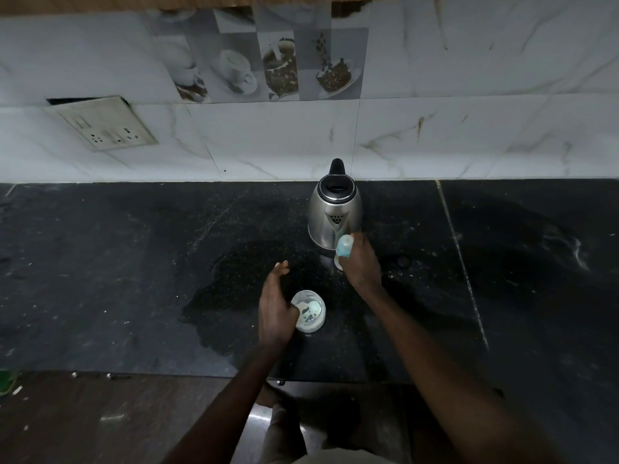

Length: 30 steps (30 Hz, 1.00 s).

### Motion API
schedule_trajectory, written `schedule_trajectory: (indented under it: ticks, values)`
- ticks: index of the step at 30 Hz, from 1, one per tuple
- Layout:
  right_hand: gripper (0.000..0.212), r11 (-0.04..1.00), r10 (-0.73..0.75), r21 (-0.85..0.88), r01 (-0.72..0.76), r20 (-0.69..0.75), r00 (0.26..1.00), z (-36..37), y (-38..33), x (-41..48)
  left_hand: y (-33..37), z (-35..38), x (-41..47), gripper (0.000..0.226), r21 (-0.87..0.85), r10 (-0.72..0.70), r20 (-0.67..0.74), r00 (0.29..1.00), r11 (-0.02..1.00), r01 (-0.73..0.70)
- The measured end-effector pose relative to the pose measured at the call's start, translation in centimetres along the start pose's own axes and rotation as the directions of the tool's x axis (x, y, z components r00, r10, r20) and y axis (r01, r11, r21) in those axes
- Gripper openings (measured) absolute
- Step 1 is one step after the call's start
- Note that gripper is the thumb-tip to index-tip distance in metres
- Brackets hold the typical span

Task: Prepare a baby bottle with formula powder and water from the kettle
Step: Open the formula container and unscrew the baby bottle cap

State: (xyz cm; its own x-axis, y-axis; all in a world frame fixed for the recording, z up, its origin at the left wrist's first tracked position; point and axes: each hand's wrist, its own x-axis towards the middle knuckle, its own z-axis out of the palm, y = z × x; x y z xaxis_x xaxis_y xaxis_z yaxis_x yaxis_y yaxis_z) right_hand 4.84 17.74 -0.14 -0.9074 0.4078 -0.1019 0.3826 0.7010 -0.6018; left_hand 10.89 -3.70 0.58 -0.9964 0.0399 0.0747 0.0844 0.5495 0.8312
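A steel kettle (335, 214) with a black lid and handle stands on the black counter (134, 262) near the wall. Just in front of it, my right hand (363, 262) grips a small baby bottle (344, 246) with a pale blue top; most of the bottle is hidden by my fingers. Nearer to me stands an open clear container (310, 313) with white formula powder and a pale green scoop (313, 308) inside. My left hand (276, 306) lies against its left side, thumb at the rim and fingers stretched forward past it.
A dark wet patch (227, 296) spreads on the counter left of the container. A socket plate (107, 123) sits on the tiled wall at the left. The counter's front edge (167, 373) runs below my arms.
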Motion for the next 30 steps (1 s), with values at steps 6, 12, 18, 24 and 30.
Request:
schedule_trajectory:
  ticks: [6,12,18,24,30]
  values:
    - [0.062,0.999,0.011,-0.053,-0.008,0.052,0.999,-0.8,0.8,-2.8,2.7,2.3,0.3,0.080,0.004,0.142,0.015,0.990,0.990,-0.142]
    - [0.038,1.000,0.029,-0.011,-0.028,0.090,0.995,-2.0,2.3,-8.2,5.7,6.1,-3.7,0.054,-0.149,0.143,0.251,0.957,0.983,-0.108]
    - [0.023,1.000,-0.002,0.015,0.002,0.044,0.999,-2.8,3.4,-10.8,4.1,9.4,-6.6,0.090,-0.099,0.190,0.285,0.939,0.981,-0.169]
    - [0.026,0.998,0.014,-0.068,-0.008,0.087,0.996,-2.5,3.9,-11.2,4.4,10.6,-6.6,0.067,-0.124,0.000,0.226,0.974,0.992,0.028]
    - [0.053,0.999,0.021,-0.040,-0.015,0.162,0.987,-3.4,4.2,-11.0,3.7,11.5,-5.4,0.024,-0.143,0.011,0.172,0.985,0.990,0.013]
